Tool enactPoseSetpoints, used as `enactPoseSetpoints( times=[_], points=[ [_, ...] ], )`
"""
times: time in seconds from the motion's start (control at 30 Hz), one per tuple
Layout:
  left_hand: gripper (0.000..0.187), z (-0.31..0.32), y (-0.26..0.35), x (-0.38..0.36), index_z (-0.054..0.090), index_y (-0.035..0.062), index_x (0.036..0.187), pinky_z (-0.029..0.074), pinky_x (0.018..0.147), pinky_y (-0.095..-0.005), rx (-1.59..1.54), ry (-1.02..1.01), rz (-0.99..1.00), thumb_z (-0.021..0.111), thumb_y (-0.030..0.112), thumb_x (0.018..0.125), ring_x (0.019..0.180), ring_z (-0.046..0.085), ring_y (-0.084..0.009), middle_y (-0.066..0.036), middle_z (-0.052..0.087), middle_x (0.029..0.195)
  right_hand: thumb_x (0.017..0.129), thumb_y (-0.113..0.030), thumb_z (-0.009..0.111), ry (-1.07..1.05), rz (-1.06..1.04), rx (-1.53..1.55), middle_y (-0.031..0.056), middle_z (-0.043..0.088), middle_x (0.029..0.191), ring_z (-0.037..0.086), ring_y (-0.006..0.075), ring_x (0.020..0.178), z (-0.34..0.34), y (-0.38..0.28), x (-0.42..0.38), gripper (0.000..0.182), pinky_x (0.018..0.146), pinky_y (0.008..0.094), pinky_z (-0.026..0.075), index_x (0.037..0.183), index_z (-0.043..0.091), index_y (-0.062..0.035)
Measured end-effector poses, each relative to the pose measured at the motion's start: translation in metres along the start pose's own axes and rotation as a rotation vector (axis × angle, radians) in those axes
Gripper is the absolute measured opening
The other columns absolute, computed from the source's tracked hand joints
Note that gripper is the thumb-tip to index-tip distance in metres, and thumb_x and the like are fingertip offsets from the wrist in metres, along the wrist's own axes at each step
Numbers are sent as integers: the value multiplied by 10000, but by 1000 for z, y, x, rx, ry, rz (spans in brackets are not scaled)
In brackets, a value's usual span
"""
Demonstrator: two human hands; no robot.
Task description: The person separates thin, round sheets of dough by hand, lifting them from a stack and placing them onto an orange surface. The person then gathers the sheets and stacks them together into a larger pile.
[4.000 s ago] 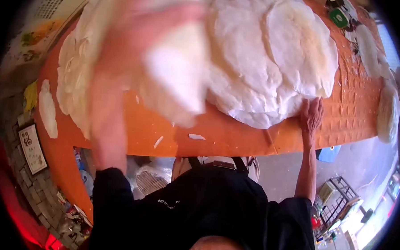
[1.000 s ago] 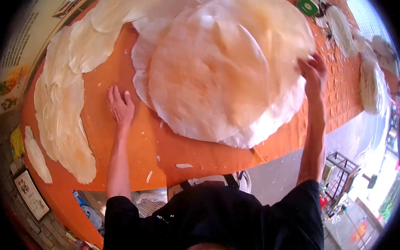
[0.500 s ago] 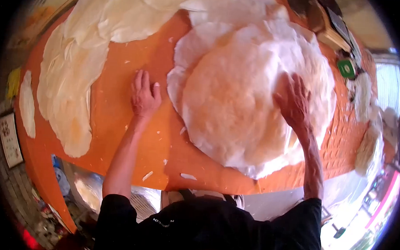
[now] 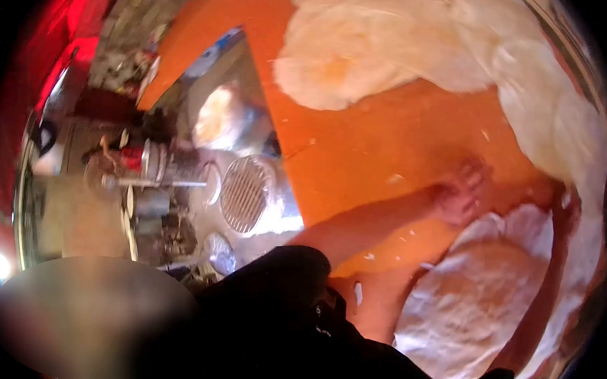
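My left hand is over the orange tabletop, beside the near edge of a pile of thin, pale round sheets. Its fingers are blurred but look loosely bent and apart, with nothing seen in them. Across the pile, my right hand is at its far edge, close to other pale sheets. That hand is dark and smeared, so its fingers and any hold cannot be made out. More overlapping sheets lie along the far side of the table.
Left of the table edge are a round metal grille, a shiny bag-like bundle and a red container. Small pale scraps lie on the tabletop. A blurred oval covers the lower left.
The view has swung left and tilted, bringing the floor side into sight. My right hand has left the middle of the pile for its far edge. My left hand is now nearer the pile.
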State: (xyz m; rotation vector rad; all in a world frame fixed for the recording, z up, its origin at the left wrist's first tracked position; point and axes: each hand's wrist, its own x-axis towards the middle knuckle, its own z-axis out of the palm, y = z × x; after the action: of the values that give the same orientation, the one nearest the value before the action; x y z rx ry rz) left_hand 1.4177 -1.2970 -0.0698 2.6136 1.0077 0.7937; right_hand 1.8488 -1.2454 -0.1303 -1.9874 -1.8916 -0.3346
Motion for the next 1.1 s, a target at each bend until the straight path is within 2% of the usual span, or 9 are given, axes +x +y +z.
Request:
enactPoseSetpoints(
  times=[0.1, 0.17, 0.23, 0.37, 0.53, 0.63, 0.83, 0.97, 1.1],
  points=[
    [570, -3, -3, 5, 514, -84, 1243, 322, 1075, -535, -19, -20, 2, 558, 264, 793, 1253, 422, -436, -269, 467, 1322, 893, -270, 613, -6, 5, -82, 91, 664, 1082, 639, 277, 944, 9, 24, 13, 357, 808, 406, 520, 1233, 609, -161],
    [572, 6, -1, -5, 516, -92, 1238, 309, 1085, -528, -23, -19, -4, 557, 265, 792, 1253, 423, -432, -270, 473, 1316, 881, -227, 609, -332, 95, -157, 82, 672, 912, 642, 286, 822, 35, 81, 21, 161, 702, 393, 526, 978, 648, -105],
    [575, 9, -2, -4, 517, -99, 1233, 299, 1095, -515, 14, -19, -4, 560, 266, 791, 1254, 425, -422, -269, 479, 1308, 876, -203, 606, -311, 117, -213, 89, 666, 897, 638, 291, 806, 13, 76, 20, 141, 690, 395, 523, 958, 644, -95],
    [595, -13, 0, 1, 499, -107, 1255, 294, 1101, -502, 36, -66, 20, 562, 265, 795, 1267, 419, -407, -285, 466, 1319, 866, -156, 600, -26, -16, -14, 104, 653, 865, 630, 301, 774, -90, -44, -6, 102, 667, 401, 515, 918, 636, -76],
    [582, -17, 2, -6, 472, -49, 1318, 326, 1092, -498, -109, -107, -77, 531, 316, 868, 1264, 441, -372, -230, 479, 1347, 853, -97, 593, -226, -169, 274, 122, 638, 825, 619, 312, 735, -191, -230, -69, 57, 637, 407, 506, 869, 626, -53],
    [598, -41, 12, -33, 462, -18, 1336, 349, 1074, -503, -452, -44, -308, 505, 377, 889, 1257, 452, -356, -207, 488, 1344, 846, -62, 588, -351, -250, 365, 133, 628, 801, 613, 319, 711, -226, -311, -101, 40, 620, 411, 501, 839, 620, -39],
    [633, -75, 36, -129, 442, 44, 1373, 397, 1040, -513, -1766, 372, -1007, 453, 498, 931, 1242, 474, -322, -162, 504, 1340, 775, -17, 639, -396, -160, 656, 175, 613, 791, 598, 365, 730, -249, -383, -146, 39, 653, 437, 500, 810, 628, -3],
    [671, -122, 41, -142, 437, 88, 1388, 443, 995, -524, -2411, 371, -873, 406, 595, 948, 1221, 501, -300, -133, 515, 1334, 732, -146, 790, -500, -3, 879, 210, 629, 978, 628, 361, 914, -215, -401, -165, 331, 758, 408, 521, 986, 644, 8],
    [738, -136, 50, -143, 471, 92, 1348, 535, 866, -444, -2005, 231, -1326, 392, 680, 909, 1077, 595, -268, -111, 582, 1238, 679, -223, 844, -384, 8, 819, 182, 602, 1043, 610, 359, 929, -225, -421, -153, 516, 761, 411, 514, 1077, 595, -10]
  ],
)
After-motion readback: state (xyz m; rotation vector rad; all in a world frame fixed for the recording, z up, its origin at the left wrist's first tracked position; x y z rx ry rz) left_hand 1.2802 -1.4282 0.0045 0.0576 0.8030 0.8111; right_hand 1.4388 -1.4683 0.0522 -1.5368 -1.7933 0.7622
